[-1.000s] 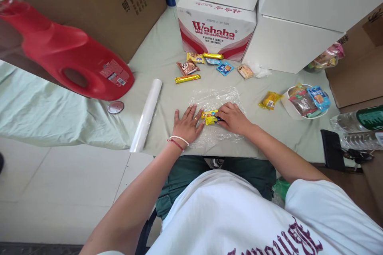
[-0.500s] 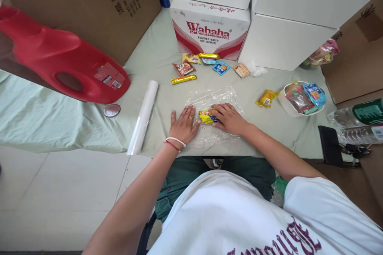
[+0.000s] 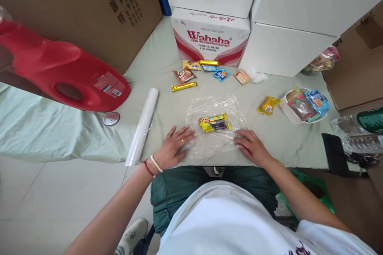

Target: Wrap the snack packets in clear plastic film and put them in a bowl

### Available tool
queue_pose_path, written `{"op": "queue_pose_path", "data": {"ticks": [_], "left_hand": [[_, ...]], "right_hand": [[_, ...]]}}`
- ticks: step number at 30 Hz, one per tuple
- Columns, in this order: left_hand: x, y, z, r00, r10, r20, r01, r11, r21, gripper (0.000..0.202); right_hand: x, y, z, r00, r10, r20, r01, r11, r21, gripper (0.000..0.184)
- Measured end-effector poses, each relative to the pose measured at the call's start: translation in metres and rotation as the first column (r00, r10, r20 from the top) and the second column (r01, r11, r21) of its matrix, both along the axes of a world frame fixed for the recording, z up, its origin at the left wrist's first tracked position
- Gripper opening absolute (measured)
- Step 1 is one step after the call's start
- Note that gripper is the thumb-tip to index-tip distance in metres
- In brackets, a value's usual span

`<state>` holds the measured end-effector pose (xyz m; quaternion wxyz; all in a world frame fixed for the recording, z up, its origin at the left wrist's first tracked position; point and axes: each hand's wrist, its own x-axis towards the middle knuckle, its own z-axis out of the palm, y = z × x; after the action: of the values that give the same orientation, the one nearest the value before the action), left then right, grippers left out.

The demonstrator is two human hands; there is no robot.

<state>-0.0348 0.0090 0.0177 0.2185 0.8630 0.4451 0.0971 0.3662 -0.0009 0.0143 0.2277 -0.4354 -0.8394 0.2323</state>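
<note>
A sheet of clear plastic film (image 3: 209,148) lies wrinkled on the cloth in front of me. On its middle rest yellow-and-blue snack packets (image 3: 214,122), side by side and touching; dark contents show through one. My left hand (image 3: 175,145) is flat, fingers apart, its tips at the film's left edge. At the lower right edge of the film, my right hand (image 3: 252,147) rests with fingers bent and slightly apart, touching the film. Neither hand is on the packets. Left of my left hand lies a roll of film (image 3: 142,127).
Behind lie several wrapped snacks, including a gold bar (image 3: 184,86) and a brown packet (image 3: 184,75), before a Wahaha carton (image 3: 211,40). A yellow packet (image 3: 268,105) sits beside a white bowl (image 3: 289,113) of snacks. A red jug (image 3: 74,75) stands left, a phone (image 3: 335,153) right.
My right hand has come off the snack packets and moved right and nearer to me. My left hand has shifted left and nearer. The packets now lie uncovered on the film.
</note>
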Motion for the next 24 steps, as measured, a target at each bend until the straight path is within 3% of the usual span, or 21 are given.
{"op": "queue_pose_path", "data": {"ticks": [3,7,10,12,15,17,18,19,21,22,24], "left_hand": [[0.007,0.002,-0.001,0.992,0.098,0.074,-0.097,0.995,-0.026,0.033],[0.019,0.037,-0.003,0.887,0.4,0.231,-0.387,0.916,-0.103,0.036],[0.021,0.074,0.0,0.776,0.621,0.115,-0.61,0.784,-0.114,0.03],[0.018,0.089,0.006,0.7,0.71,0.08,-0.711,0.703,-0.018,0.025],[0.014,0.076,0.019,0.587,0.761,0.276,-0.809,0.545,0.219,0.026],[0.021,0.047,0.026,0.569,0.712,0.412,-0.819,0.443,0.366,0.028],[0.03,0.03,0.029,0.613,0.666,0.424,-0.785,0.457,0.417,0.027],[0.04,0.015,0.031,0.707,0.594,0.383,-0.705,0.551,0.447,0.028],[0.066,-0.003,0.03,0.915,0.338,0.219,-0.402,0.802,0.441,0.033],[0.079,-0.005,0.028,0.956,0.261,0.134,-0.293,0.866,0.406,0.038],[0.099,0.003,0.022,0.977,0.212,0.02,-0.207,0.923,0.324,0.044]], "right_hand": [[-0.007,0.015,0.009,0.998,-0.021,-0.058,0.019,0.999,-0.034,0.028],[-0.015,0.058,0.032,0.997,-0.048,-0.059,0.037,0.983,-0.179,0.032],[-0.021,0.1,0.048,0.973,-0.16,0.169,0.197,0.952,-0.232,0.033],[-0.026,0.127,0.058,0.889,-0.209,0.408,0.293,0.944,-0.155,0.034],[-0.037,0.157,0.073,0.784,-0.271,0.558,0.303,0.952,0.037,0.034],[-0.049,0.173,0.078,0.811,-0.264,0.522,0.248,0.963,0.102,0.036],[-0.058,0.181,0.078,0.838,-0.227,0.496,0.201,0.974,0.107,0.039],[-0.068,0.188,0.076,0.863,-0.174,0.475,0.143,0.985,0.1,0.043],[-0.09,0.202,0.067,0.885,-0.057,0.462,0.035,0.998,0.057,0.056],[-0.101,0.209,0.062,0.879,-0.017,0.477,0.006,1.0,0.026,0.064],[-0.119,0.219,0.053,0.841,0.019,0.541,0.01,0.999,-0.05,0.071]]}}
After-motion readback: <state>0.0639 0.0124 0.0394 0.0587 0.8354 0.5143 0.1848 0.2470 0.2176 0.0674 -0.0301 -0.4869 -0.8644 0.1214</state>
